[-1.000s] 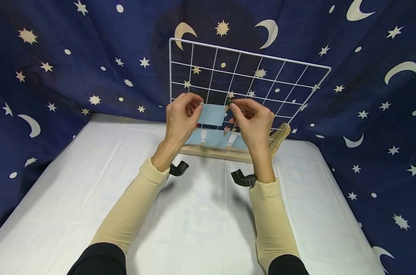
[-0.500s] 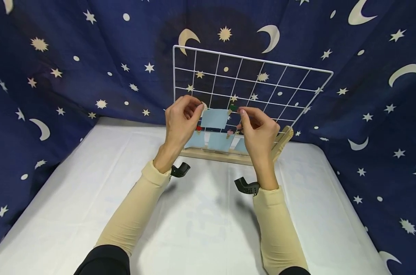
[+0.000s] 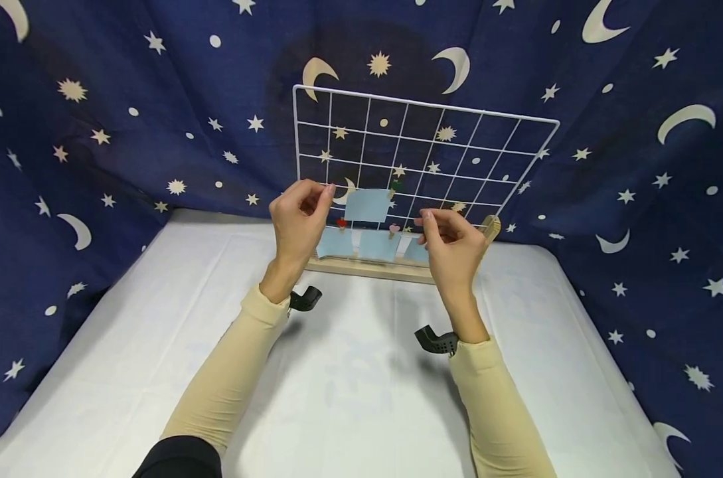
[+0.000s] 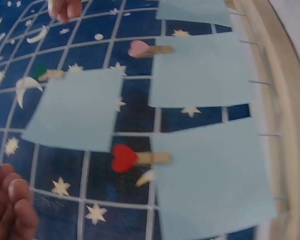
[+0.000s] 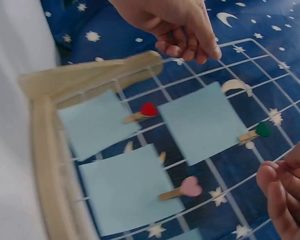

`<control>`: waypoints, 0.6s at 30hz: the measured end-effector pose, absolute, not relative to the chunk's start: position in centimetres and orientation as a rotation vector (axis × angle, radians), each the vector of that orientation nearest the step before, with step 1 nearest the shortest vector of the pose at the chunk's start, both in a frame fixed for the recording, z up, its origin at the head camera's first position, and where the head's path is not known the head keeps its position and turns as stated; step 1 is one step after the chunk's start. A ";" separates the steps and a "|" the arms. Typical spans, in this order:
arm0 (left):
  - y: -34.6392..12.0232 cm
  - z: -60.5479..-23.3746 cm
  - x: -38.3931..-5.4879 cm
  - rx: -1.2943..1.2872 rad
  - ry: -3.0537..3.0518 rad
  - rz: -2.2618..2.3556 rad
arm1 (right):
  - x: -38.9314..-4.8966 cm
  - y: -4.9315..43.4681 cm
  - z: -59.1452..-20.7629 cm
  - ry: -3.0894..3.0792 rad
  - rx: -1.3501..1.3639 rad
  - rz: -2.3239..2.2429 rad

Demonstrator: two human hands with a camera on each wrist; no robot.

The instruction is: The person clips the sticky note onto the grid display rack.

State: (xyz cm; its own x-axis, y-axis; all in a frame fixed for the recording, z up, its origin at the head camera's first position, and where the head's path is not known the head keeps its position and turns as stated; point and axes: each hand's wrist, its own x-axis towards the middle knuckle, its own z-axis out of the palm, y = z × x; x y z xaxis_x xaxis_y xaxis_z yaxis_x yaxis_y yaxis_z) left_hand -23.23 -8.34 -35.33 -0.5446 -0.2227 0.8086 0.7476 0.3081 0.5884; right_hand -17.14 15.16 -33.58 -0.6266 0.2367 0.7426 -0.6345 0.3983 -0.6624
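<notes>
A blue paper square [image 3: 367,204] hangs on the white wire grid [image 3: 423,103], held at its upper right corner by a wooden clothespin with a green heart [image 5: 262,130]. My left hand [image 3: 301,219] is just left of this paper, fingers loosely bent with nothing between them. To the right and a little lower, my right hand [image 3: 457,245] is apart from the clip, also holding nothing. Below hang a left paper square [image 4: 215,180] with a red-heart clothespin [image 4: 125,158] and a middle one [image 4: 200,70] with a pink-heart clothespin [image 4: 138,49]. A right square [image 3: 417,252] is partly hidden.
The grid stands in a wooden base [image 3: 373,269] towards the back of a table with a white cloth [image 3: 349,372]. A dark blue curtain [image 3: 218,86] with moons and stars hangs behind and at the sides.
My right hand has let go of the green-heart clothespin and drawn back right and down. My left hand has left the upper paper and moved left. The paper stays clipped on the grid.
</notes>
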 end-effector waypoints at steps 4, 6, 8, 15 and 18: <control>-9.5 -36.0 -23.8 -0.448 -1.650 -1.377 | -17.0 15.6 -34.9 -1.860 0.359 1.371; -10.0 -36.4 -24.0 -0.429 -1.645 -1.372 | -17.0 15.9 -35.6 -1.870 0.352 1.368; -10.4 -36.7 -24.0 -0.415 -1.649 -1.371 | -16.9 16.3 -36.2 -1.884 0.341 1.360; -11.2 -38.2 -23.8 -0.375 -1.701 -1.374 | -16.3 17.9 -38.4 -1.961 0.271 1.348; -11.8 -38.8 -23.7 -0.363 -1.764 -1.357 | -16.1 19.2 -40.0 -2.017 0.235 1.299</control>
State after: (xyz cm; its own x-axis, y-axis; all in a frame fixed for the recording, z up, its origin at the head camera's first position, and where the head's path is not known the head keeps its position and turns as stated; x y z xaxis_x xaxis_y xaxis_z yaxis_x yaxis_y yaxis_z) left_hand -23.71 -11.76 -38.83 -0.5897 -0.2611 0.7643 0.6719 0.3664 0.6436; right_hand -16.14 19.18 -40.00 -0.7281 0.2172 0.6501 -0.5022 0.4765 -0.7216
